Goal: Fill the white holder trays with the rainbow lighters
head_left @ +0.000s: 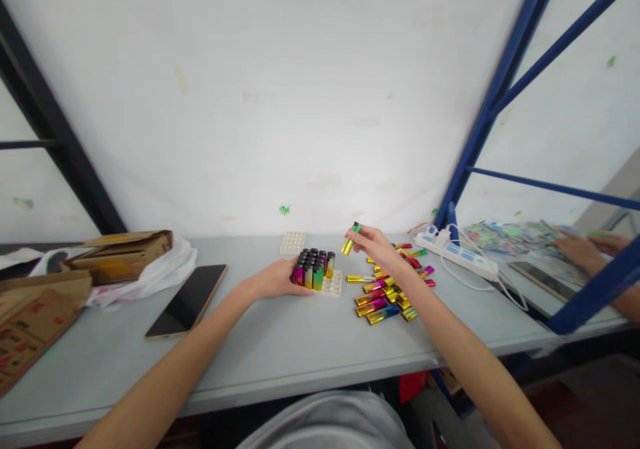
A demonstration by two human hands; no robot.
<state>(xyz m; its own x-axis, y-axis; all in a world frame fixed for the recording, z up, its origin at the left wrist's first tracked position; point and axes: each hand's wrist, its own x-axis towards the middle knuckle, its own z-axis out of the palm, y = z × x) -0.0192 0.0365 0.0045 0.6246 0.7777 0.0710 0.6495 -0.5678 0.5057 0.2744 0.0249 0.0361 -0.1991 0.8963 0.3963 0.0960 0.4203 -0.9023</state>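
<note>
Upright lighters (pixel 314 272) with black tops and shiny multicoloured bodies stand packed in the left part of a white tray (pixel 333 285) with round holes. My left hand (pixel 277 278) is wrapped round the left side of this tray and its lighters, thumb in front and the other fingers partly hidden behind. Above and to the right of the tray, my right hand (pixel 373 244) pinches one gold and green lighter (pixel 349 242), held tilted in the air. Below that wrist lies a loose pile of shiny lighters (pixel 383 296), partly covered by my right forearm.
A second white tray (pixel 293 242) lies near the wall. To the left are a phone (pixel 189 300), a cardboard box (pixel 120 256) and a white plastic bag (pixel 167 269). A power strip (pixel 457 254) with cables sits right, by a blue frame post (pixel 480 136). Another person's hands (pixel 580 246) show beyond it.
</note>
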